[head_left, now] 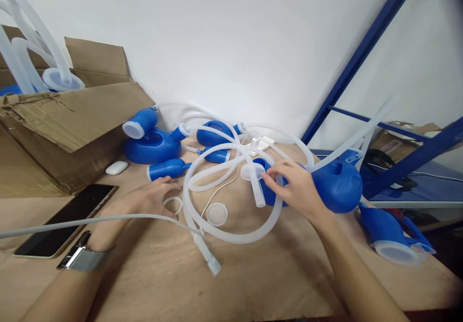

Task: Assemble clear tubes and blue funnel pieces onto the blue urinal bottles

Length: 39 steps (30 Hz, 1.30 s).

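One lid point(246, 171) pinched in right hand point(293, 187) at right of coiled tube point(235, 237), apparently mid-positioning; left hand point(150, 200) opposite, grip on ring point(180, 205) unclear; calling next for steadiness.

A workshop is suggested by the blue metal shelving point(361, 54), a cardboard box point(32, 153) and several similar blue bottles point(338, 187) on the table point(253, 283).
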Tool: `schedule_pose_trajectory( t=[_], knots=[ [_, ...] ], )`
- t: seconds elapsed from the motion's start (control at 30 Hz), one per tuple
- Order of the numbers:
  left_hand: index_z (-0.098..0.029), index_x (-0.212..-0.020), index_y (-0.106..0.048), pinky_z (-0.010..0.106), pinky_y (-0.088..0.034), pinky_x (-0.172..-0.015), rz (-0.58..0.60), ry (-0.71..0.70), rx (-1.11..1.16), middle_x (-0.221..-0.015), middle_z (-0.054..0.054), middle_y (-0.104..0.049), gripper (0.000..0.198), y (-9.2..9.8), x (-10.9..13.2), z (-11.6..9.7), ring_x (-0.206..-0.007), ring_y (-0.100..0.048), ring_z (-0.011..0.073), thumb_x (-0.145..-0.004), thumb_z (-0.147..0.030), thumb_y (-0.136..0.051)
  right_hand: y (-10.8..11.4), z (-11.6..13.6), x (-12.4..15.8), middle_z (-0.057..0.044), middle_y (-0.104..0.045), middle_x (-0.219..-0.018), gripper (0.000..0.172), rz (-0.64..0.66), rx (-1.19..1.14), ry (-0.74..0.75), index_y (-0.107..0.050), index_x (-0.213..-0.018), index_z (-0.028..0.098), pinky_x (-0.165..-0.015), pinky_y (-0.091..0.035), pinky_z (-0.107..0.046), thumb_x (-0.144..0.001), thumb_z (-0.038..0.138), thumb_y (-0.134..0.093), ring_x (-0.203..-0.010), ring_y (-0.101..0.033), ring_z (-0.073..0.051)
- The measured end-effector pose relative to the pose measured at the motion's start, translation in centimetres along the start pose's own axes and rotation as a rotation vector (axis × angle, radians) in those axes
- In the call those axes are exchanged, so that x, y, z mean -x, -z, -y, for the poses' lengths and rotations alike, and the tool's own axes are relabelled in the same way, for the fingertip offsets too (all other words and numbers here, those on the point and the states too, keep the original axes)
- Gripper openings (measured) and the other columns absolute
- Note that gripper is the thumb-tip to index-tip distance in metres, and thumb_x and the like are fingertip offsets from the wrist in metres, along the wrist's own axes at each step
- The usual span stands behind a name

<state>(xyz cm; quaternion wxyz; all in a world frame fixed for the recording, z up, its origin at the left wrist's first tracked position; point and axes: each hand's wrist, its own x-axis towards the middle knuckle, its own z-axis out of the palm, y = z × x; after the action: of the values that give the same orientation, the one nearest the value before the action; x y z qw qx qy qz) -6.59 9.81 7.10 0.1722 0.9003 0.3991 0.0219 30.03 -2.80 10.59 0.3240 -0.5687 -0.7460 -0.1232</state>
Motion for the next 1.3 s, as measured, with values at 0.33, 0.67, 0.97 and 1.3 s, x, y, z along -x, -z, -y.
schedule_pose_trajectory(
  t=[0.33,0.67,0.97,1.3],
  knots=[
    [-0.022,-0.117,-0.076,0.042,-0.054,-0.086,0.016,0.034,0.041,-0.107,0.011,-0.074,0.052,0.9,-0.6,1.9,-0.096,-0.068,0.0324,-0.073,-0.047,-0.064,-2.0,-8.5,2.1,-0.012,-0.062,-0.141,0.053,-0.022,0.000,-0.324,-0.067,-0.133,0.025,-0.115,-0.041,-0.056,-0.104,0.061,-0.041,-0.135,-0.055,-0.035],
    [-0.022,-0.103,-0.060,0.038,-0.059,-0.086,-0.314,-0.197,0.797,-0.111,0.008,-0.075,0.042,3.9,0.1,-2.1,-0.100,-0.073,0.0259,-0.076,-0.044,-0.083,-3.2,-4.4,1.8,-0.012,-0.070,-0.124,0.053,0.106,0.255,-0.148,-0.067,-0.137,0.026,-0.096,-0.043,-0.054,-0.106,0.059,-0.039,-0.116,-0.064,-0.036],
    [-0.020,-0.073,-0.055,0.038,-0.054,-0.087,-0.355,-0.445,0.394,-0.102,0.006,-0.072,0.036,4.3,-4.3,-11.2,-0.102,-0.067,0.0258,-0.084,-0.048,-0.075,-3.0,-2.9,1.5,-0.012,-0.072,-0.116,0.054,0.102,0.011,-0.079,-0.068,-0.134,0.021,-0.093,-0.052,-0.047,-0.099,0.060,-0.057,-0.108,-0.068,-0.033],
    [-0.019,-0.135,-0.059,0.034,-0.053,-0.086,-0.129,-0.311,0.169,-0.119,0.009,-0.072,0.063,6.5,-6.3,-10.4,-0.107,-0.068,0.0271,-0.080,-0.047,-0.074,-2.7,-2.1,1.3,-0.011,-0.072,-0.108,0.042,0.108,-0.007,-0.034,-0.072,-0.117,0.022,-0.082,-0.054,-0.042,-0.100,0.056,-0.054,-0.096,-0.069,-0.030]
  ],
)
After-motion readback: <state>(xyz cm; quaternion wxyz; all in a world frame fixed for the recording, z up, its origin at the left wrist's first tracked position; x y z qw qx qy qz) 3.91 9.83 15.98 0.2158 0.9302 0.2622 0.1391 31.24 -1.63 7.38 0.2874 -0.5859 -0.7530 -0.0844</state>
